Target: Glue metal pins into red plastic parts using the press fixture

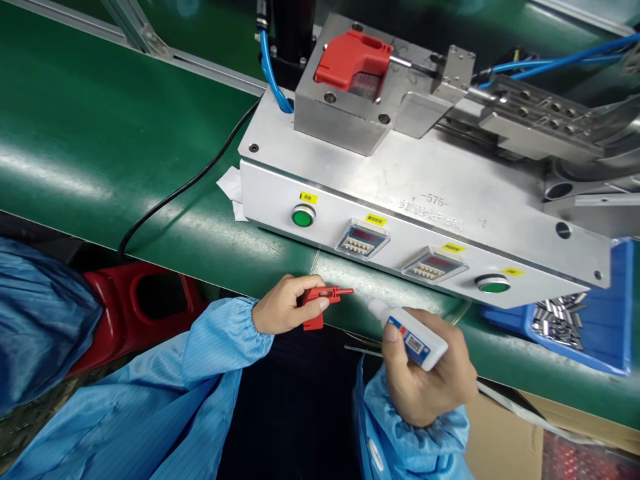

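Note:
My left hand (pixel 285 305) pinches a small red plastic part (pixel 315 300) with a thin prong pointing right. My right hand (pixel 425 373) grips a white squeeze bottle (pixel 415 337) with a blue label, its nozzle tilted up and left toward the red part, with a small gap between them. Both hands hover over the front edge of the green conveyor belt (pixel 125 167). A similar, larger red piece (pixel 353 63) sits in a steel fixture (pixel 340 117) on the machine at the top.
A steel-topped control box (pixel 400 233) with green buttons and digital counters stands on the belt. A blue tray (pixel 590 320) holds several metal pieces at right. Blue tubing and a black cable run nearby. A red stool (pixel 140 313) stands below left, and a cardboard box (pixel 500 433) lies below right.

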{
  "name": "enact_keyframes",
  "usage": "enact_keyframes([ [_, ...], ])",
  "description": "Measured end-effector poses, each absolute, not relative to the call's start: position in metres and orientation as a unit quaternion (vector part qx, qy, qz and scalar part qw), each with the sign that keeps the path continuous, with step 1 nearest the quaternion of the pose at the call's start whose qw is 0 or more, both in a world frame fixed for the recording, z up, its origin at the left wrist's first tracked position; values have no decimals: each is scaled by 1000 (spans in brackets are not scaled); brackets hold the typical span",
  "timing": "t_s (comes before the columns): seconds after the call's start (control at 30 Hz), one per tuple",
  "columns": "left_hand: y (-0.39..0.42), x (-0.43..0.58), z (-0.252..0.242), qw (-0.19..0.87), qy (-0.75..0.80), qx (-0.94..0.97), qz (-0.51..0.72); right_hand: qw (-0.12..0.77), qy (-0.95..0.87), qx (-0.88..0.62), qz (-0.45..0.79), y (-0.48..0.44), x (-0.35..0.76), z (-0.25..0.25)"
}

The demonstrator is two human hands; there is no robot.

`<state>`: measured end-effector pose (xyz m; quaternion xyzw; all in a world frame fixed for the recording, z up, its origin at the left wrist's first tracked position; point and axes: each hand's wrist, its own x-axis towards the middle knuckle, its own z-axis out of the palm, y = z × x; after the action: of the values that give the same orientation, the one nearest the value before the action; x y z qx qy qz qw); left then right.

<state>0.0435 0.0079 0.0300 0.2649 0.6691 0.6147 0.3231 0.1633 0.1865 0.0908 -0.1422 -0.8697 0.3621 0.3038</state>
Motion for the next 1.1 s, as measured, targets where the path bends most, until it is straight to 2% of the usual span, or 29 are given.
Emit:
enact_keyframes([
  [0.1, 8, 44, 28, 329, 667, 259, 617, 315, -800, -207, 468, 198, 170, 79],
  [0.23, 8, 44, 27, 343, 668, 249, 612, 203, -668, -229, 678, 215, 175, 59],
  [0.33, 4, 43, 30, 351, 680, 256, 591, 167, -636, -246, 712, 218, 180, 51],
  [0.5, -13, 35, 26, 340, 728, 259, 536, 221, -730, -248, 598, 217, 184, 49],
  [0.63, -21, 29, 14, 356, 735, 265, 512, 224, -814, -247, 475, 218, 180, 40],
  [0.77, -22, 34, 10, 332, 749, 266, 508, 202, -850, -240, 423, 216, 186, 39],
  [0.87, -23, 37, 9, 330, 751, 262, 509, 164, -877, -199, 404, 232, 201, 66],
  [0.97, -23, 37, 7, 338, 747, 258, 512, 164, -897, -190, 363, 279, 214, 112],
  [1.03, -23, 37, 6, 333, 745, 252, 520, 172, -917, -243, 266, 324, 213, 140],
  [1.1, -21, 37, 4, 330, 740, 252, 529, 114, -918, -346, 159, 372, 203, 156],
])
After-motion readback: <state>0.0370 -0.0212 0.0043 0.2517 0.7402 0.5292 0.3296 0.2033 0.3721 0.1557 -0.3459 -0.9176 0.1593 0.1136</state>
